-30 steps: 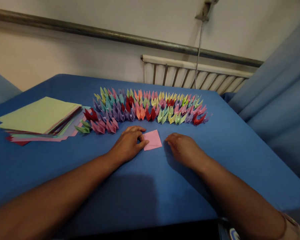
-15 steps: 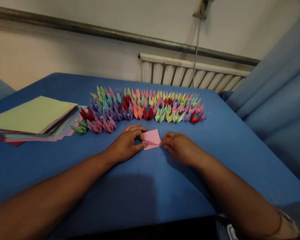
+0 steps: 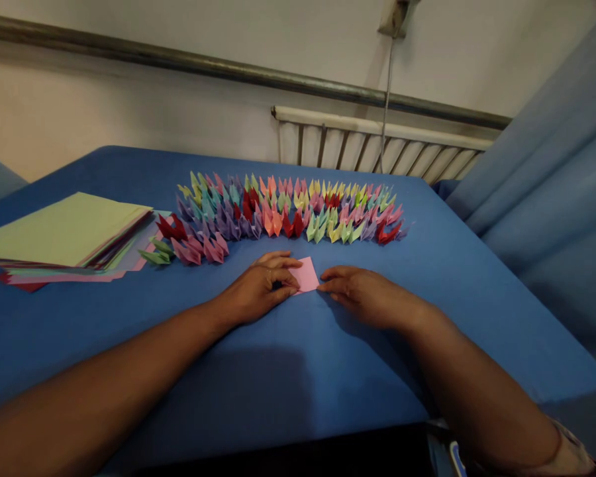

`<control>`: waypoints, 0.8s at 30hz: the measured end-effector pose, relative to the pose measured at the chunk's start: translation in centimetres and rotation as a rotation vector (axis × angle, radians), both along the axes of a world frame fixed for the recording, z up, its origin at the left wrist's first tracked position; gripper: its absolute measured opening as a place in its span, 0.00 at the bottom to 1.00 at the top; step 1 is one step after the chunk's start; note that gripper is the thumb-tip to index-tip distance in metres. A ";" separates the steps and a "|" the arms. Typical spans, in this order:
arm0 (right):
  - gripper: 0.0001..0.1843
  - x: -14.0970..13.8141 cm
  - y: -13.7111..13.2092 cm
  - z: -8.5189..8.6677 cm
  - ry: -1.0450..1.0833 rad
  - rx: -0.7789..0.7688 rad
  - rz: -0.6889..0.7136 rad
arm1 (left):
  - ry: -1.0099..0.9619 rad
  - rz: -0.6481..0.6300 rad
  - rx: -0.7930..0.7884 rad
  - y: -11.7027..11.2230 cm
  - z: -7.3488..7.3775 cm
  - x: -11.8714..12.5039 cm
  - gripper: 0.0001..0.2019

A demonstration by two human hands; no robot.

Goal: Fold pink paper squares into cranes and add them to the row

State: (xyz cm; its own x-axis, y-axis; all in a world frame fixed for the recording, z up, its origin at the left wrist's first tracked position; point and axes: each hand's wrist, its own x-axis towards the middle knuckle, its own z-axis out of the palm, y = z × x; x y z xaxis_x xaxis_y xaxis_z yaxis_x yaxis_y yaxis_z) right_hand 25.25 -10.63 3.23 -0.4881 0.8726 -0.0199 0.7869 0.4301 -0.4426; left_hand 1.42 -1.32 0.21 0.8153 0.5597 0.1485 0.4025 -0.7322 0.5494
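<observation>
Straight-edged pink paper (image 3: 308, 273) is lying flat on the blue table (image 3: 461, 278), the left hand (image 3: 255, 288) grasping its left side; the right hand (image 3: 362, 295) is reaching its near right corner, pinched or not I cannot tell. Spiky folded figures (image 3: 273, 221) are crowding beyond, stacked sheets (image 3: 69, 228) lying leftward.

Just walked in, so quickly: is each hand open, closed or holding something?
Left hand: curled, thumb and fingers on the pink paper; pinching or pressing, can't tell.
Right hand: fingers bent, tips at the paper's right corner; grip can't be told.

Soft shadows darken the dimly lit table (image 3: 496, 318).
</observation>
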 end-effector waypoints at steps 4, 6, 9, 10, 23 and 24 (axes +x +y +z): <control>0.22 -0.1 -0.2 -0.2 0.001 0.012 -0.014 | -0.024 0.016 -0.027 0.1 -0.1 0.0 0.06; 0.21 -0.2 -0.4 -0.2 -0.050 0.021 -0.040 | -0.030 0.030 -0.043 0.1 -0.1 0.0 0.06; 0.21 -0.4 -0.6 -0.1 -0.090 0.021 -0.045 | -0.034 0.051 -0.060 0.2 -0.1 0.1 0.08; 0.21 -0.4 -0.6 0.1 -0.089 0.014 -0.037 | -0.035 0.060 -0.064 0.2 -0.1 0.2 0.08; 0.18 0.5 0.8 -0.5 0.042 0.014 0.024 | -0.002 0.243 0.014 -0.1 -0.1 1.0 0.09; 0.18 0.6 0.9 -0.7 0.061 0.020 0.028 | 0.002 0.255 0.022 -0.1 -0.1 1.1 0.09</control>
